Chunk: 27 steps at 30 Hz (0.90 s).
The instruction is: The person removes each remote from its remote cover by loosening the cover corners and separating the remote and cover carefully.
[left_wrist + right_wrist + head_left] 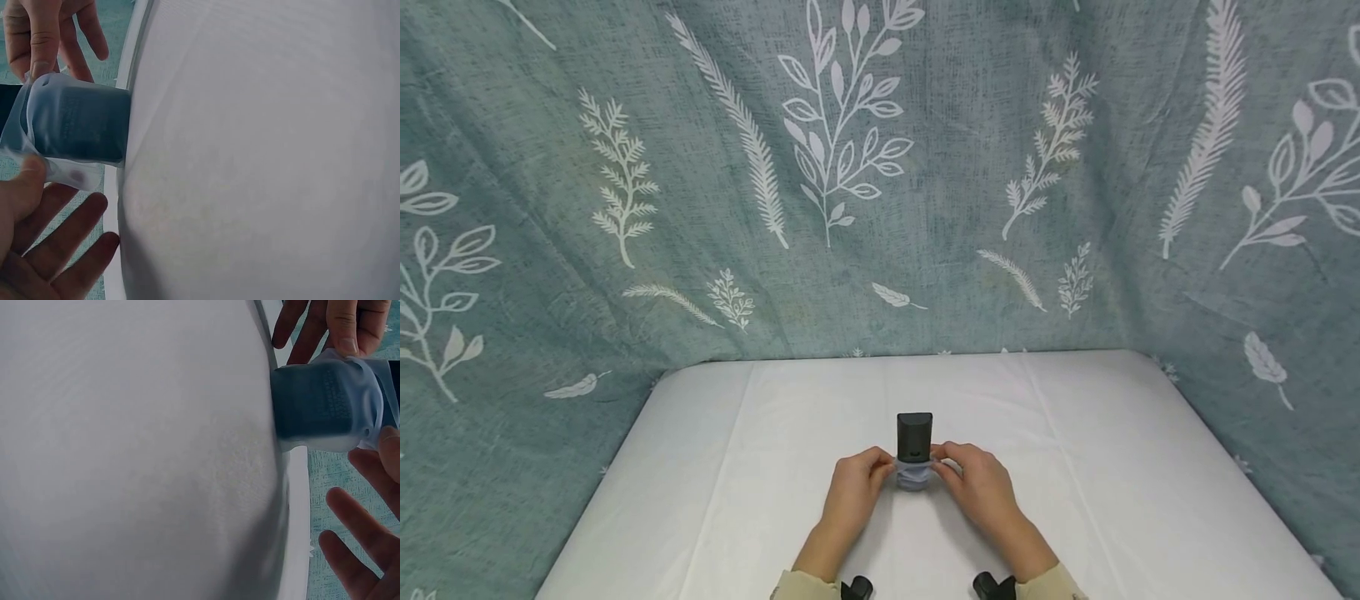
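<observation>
Black and upright, a block-shaped object (914,436) is standing between our hands on the white tabletop (775,467), its lower part sitting inside a translucent bag (913,477). We are pinching the bag from both sides: our left hand (852,487) is pressing its grip, thumb against finger, on the left edge, and our right hand (981,486) is doing likewise on the right, while other fingers are spreading loosely. Behind, a leaf-patterned teal cloth (958,167) is hanging.
</observation>
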Tool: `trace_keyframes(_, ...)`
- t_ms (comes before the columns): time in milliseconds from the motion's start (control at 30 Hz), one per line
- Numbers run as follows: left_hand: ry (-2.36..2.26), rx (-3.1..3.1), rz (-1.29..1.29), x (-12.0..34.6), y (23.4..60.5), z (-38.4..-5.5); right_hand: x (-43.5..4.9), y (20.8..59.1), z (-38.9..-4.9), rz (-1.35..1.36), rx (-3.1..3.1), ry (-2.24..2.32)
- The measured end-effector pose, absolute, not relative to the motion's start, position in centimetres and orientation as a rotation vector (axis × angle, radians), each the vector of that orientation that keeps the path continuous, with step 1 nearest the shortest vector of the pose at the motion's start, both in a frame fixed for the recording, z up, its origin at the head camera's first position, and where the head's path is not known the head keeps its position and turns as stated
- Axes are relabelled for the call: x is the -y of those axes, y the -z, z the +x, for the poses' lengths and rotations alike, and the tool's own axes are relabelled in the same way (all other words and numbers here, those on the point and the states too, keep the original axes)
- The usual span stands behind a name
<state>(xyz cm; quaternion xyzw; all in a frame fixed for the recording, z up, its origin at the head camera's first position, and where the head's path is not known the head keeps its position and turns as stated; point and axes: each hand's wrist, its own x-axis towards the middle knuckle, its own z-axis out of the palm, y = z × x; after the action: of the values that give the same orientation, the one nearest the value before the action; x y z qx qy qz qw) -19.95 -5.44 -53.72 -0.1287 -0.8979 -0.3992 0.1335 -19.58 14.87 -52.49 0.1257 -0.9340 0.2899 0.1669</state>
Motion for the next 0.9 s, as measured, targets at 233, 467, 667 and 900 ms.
trace_keyframes(233,1.041,2.681,-0.292,5.08,53.86,-19.92,-14.92,52.64,-19.59,0.343,2.688,-0.865)
trace_keyframes(467,1.024,2.717,-0.245,4.88,53.65,-19.68,-14.8,52.82,-19.69,0.331,2.707,-0.892)
trace_keyframes(667,1.012,2.722,-0.222,4.72,53.64,-19.57,-14.78,53.01,-19.64,0.316,2.721,-0.914)
trace_keyframes(900,0.987,2.723,-0.212,4.4,53.58,-19.44,-14.87,53.25,-19.81,0.328,2.735,-0.871)
